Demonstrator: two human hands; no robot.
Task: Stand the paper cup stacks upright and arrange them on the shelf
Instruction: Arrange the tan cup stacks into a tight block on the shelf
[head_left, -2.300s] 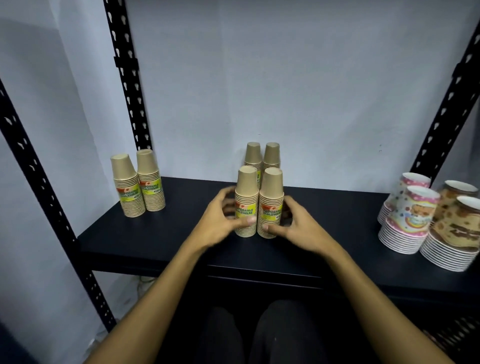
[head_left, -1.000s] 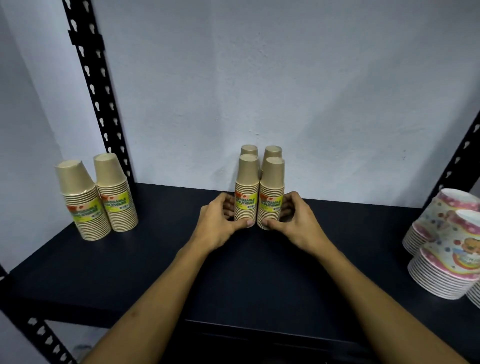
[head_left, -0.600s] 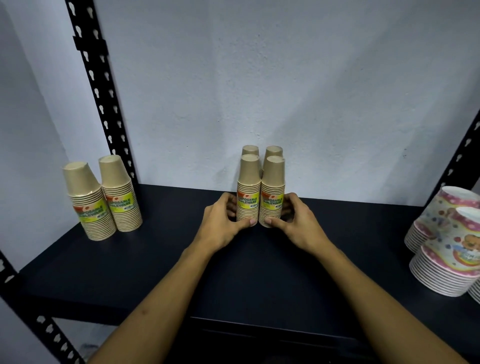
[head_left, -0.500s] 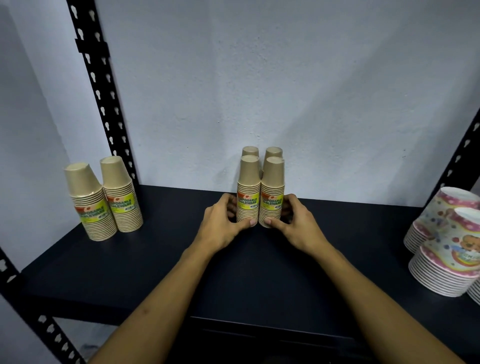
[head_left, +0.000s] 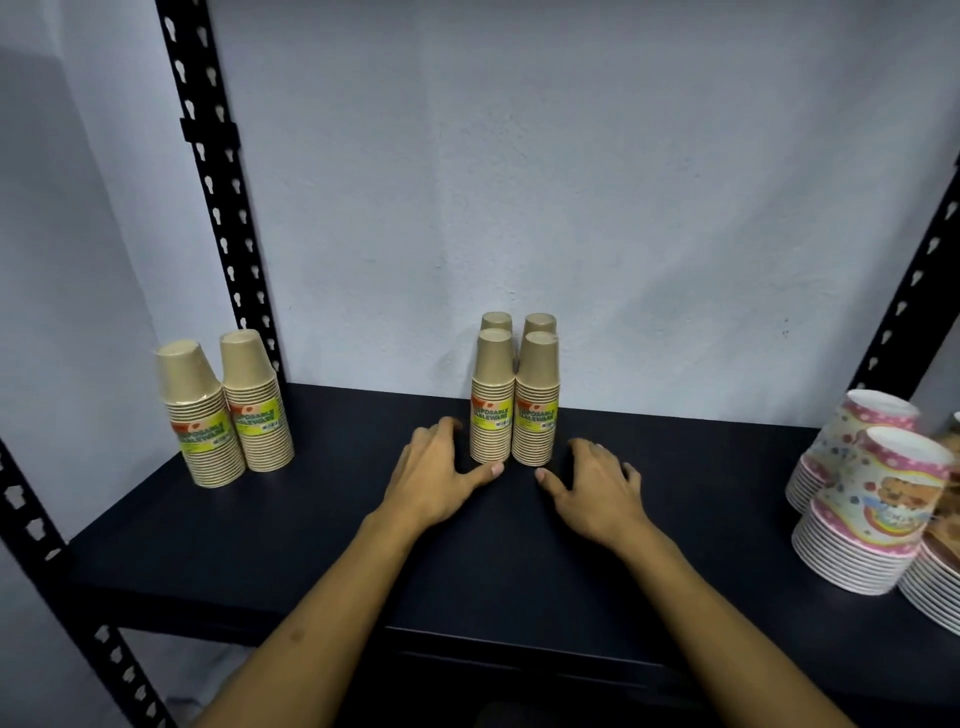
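Note:
Two brown paper cup stacks (head_left: 513, 402) with yellow labels stand upright side by side at the middle of the black shelf (head_left: 363, 545), close to the wall. Two more brown stacks (head_left: 518, 322) stand right behind them, only their tops showing. My left hand (head_left: 439, 475) rests flat on the shelf just left of the front pair, fingers spread, holding nothing. My right hand (head_left: 597, 483) lies just right of the pair, also spread and empty. Neither hand touches the cups.
Another pair of brown cup stacks (head_left: 228, 410) stands at the far left by the black perforated upright (head_left: 218, 197). Pink patterned cup stacks (head_left: 872, 499) stand at the right edge, with brown patterned ones partly cut off. A white wall backs the shelf.
Both hands let go of the front pair of stacks and drew back and apart onto the shelf. The stacks stay upright by the wall.

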